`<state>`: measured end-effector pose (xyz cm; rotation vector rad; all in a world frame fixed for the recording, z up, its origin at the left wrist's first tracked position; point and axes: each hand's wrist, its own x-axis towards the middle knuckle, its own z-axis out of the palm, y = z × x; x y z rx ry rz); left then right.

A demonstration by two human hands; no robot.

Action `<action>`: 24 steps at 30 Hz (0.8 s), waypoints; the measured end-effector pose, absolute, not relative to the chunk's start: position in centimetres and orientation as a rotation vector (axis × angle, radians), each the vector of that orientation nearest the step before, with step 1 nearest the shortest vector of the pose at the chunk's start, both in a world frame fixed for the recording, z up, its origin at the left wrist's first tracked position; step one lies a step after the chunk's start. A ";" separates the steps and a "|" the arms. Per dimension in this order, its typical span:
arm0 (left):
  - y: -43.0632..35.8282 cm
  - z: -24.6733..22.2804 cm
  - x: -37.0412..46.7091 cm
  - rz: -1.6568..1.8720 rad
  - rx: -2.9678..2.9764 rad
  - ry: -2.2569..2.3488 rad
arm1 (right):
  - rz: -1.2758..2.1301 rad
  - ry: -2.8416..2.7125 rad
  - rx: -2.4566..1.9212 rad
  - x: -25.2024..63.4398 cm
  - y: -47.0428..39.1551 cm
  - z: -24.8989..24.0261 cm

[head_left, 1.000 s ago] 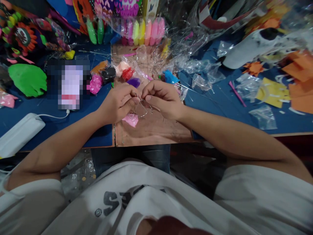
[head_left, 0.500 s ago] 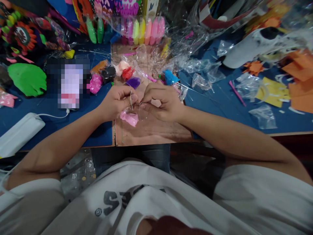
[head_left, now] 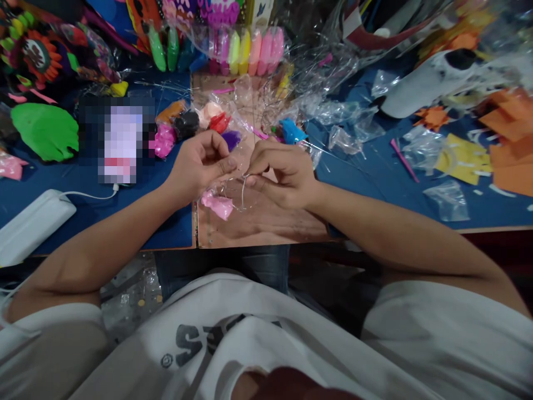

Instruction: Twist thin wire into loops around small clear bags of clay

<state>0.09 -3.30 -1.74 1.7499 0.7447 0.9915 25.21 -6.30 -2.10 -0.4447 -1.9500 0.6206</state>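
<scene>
My right hand (head_left: 283, 172) pinches a thin bent wire (head_left: 244, 191) between thumb and forefinger. The wire hangs in curved pieces below the fingertips, and its finer strands are hard to make out. Just to the left, my left hand (head_left: 204, 164) has its thumb and curled forefinger apart, with nothing visible between their tips. Some of the wire passes close under the left thumb; whether it touches the palm is hidden. Beneath the hands, a pink lump in clear wrap (head_left: 217, 204) lies on the brown board (head_left: 270, 228). A purple lump (head_left: 231, 140) sits behind the left fingers.
A blurred-out phone (head_left: 120, 141) with a white cable to a power bank (head_left: 37, 225) lies left, near a green flattened piece (head_left: 45, 131). Loose wires and plastic wrap (head_left: 345, 119) spread behind. Orange and yellow sheets (head_left: 464, 158) and a glue gun (head_left: 428, 83) lie right.
My left thumb and forefinger have parted and let go of the wire loop. The wire now hangs from my right fingertips, which have shifted slightly right.
</scene>
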 end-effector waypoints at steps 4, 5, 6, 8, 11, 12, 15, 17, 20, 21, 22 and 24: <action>-3.4 -0.7 -0.2 1.352 2.104 0.622 | 0.814 -1.839 -0.524 25.2 -6.1 -2.5; -3.5 -0.4 -0.4 1.374 2.200 0.545 | 0.854 -1.829 -0.538 25.2 -6.1 -2.6; -3.7 -0.1 -0.6 1.339 2.280 0.505 | 0.886 -1.823 -0.544 25.1 -6.1 -2.6; -4.0 0.4 -0.9 1.201 2.311 0.582 | 0.916 -1.815 -0.545 25.0 -6.2 -2.6; -4.2 0.4 -1.1 1.058 2.197 0.696 | 0.880 -1.810 -0.557 25.0 -6.3 -2.5; -4.2 0.3 -1.1 1.042 2.175 0.672 | 0.852 -1.810 -0.567 25.0 -6.4 -2.4; -4.1 0.0 -1.1 1.003 2.121 0.624 | 0.732 -1.850 -0.579 25.2 -6.4 -2.0; -4.2 0.1 -0.9 0.964 2.084 0.658 | 0.650 -1.903 -0.590 25.5 -6.4 -1.8; -4.5 0.3 -0.6 0.943 2.067 0.671 | 0.584 -1.945 -0.655 25.8 -6.3 -1.5; -4.6 0.4 -0.5 0.940 2.069 0.663 | 0.574 -1.945 -0.666 25.9 -6.2 -1.4; -4.6 0.4 -0.4 0.937 2.069 0.656 | 0.561 -1.940 -0.665 26.0 -6.1 -1.4; -4.7 0.4 -0.2 0.925 2.047 0.664 | 0.518 -1.924 -0.637 26.1 -5.9 -1.4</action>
